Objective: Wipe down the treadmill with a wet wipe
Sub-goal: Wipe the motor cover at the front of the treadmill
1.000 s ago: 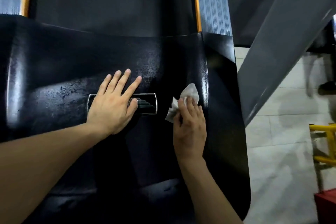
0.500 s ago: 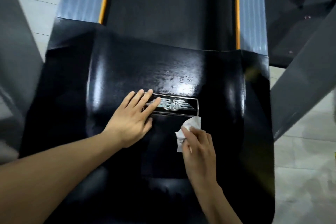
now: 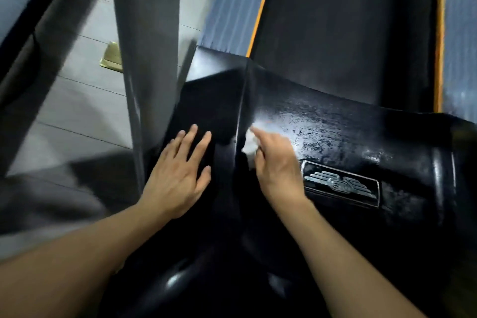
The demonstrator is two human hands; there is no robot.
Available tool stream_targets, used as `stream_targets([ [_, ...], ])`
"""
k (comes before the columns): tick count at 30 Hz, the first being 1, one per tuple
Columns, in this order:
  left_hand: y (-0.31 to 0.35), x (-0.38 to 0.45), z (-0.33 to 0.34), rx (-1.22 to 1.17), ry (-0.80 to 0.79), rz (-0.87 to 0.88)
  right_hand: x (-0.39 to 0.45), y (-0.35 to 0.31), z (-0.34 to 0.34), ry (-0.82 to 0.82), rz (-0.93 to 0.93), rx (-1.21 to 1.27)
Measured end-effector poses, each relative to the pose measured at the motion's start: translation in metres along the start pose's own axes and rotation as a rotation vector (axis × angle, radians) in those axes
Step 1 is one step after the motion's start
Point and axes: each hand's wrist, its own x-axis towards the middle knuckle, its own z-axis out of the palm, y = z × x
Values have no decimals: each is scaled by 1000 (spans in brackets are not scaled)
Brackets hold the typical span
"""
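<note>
The treadmill's glossy black motor cover [image 3: 335, 142] fills the lower middle, with a silver winged badge [image 3: 340, 184] on it and wet streaks above the badge. My right hand [image 3: 276, 162] holds a crumpled white wet wipe [image 3: 249, 144] against the cover's left ridge, left of the badge. Most of the wipe is hidden under the fingers. My left hand [image 3: 180, 175] lies flat with fingers spread on the cover's left side panel.
The dark running belt [image 3: 348, 28] with orange edge strips [image 3: 438, 33] runs away at the top. A grey upright post [image 3: 147, 46] stands just left of the cover. Pale tiled floor [image 3: 77, 100] with a brass-coloured plate [image 3: 112, 60] lies further left.
The view has swung left. Both hands slid left across the cover: the right with the wipe from below the badge to the left ridge, the left from the badge onto the side panel.
</note>
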Motion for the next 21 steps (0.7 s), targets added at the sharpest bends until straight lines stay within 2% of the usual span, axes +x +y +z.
stream_targets([
  [2, -19, -4, 1, -48, -63, 3, 46, -13, 0, 149, -129, -3],
  [4, -29, -9, 8, -71, -131, 29, 90, -17, 6, 246, -173, -64],
  [6, -32, -10, 14, -76, -154, 40, 116, -19, 16, 169, -102, -124],
  [10, -32, -11, 16, -118, -148, 39, 130, -7, 59, -135, 93, -235],
  [13, -34, -12, 18, -149, -131, 49, 166, -5, 74, -164, 97, -373],
  [16, -33, -12, 19, -114, -132, 56, 198, -29, 90, -219, -15, -430],
  [21, -32, -11, 18, -121, -140, 51, 208, -68, 131, -388, -382, -423],
])
